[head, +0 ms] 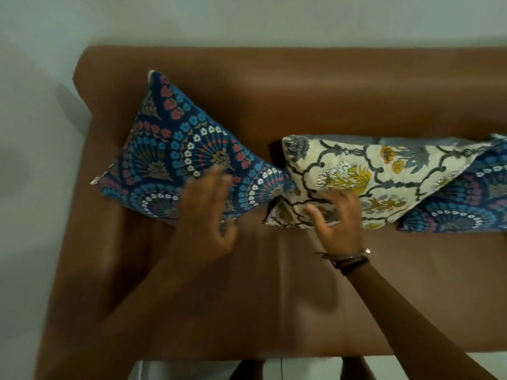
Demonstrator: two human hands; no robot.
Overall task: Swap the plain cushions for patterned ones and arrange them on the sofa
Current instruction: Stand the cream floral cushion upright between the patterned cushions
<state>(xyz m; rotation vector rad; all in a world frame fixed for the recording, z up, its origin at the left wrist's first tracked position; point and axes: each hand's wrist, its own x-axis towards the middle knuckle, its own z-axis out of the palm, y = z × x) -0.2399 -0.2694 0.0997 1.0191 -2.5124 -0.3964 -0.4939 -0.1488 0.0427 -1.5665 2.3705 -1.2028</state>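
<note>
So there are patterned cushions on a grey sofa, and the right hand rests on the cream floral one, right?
Not quite: the head view shows the sofa is brown, not grey. The rest stands: the right hand rests on the cream floral cushion.

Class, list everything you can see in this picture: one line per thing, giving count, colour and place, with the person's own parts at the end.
Sofa: one, brown, fills most of the view, against the wall.
Wall: pale grey-white, behind and left of the sofa.
Blue patterned cushion: one, dark blue with red, white and light blue flowers, leaning at the left end of the sofa.
Cream floral cushion: one, cream with grey and yellow flowers, centre-right.
Second blue patterned cushion: one, dark blue, right edge, partly under the cream one.
Grey plain fabric: a strip, behind the cream cushion; what it is cannot be told.
Wrist bands: dark, on the right wrist.
Left hand: flat, blurred, over the blue patterned cushion.
Right hand: fingers spread on the cream floral cushion.
</note>
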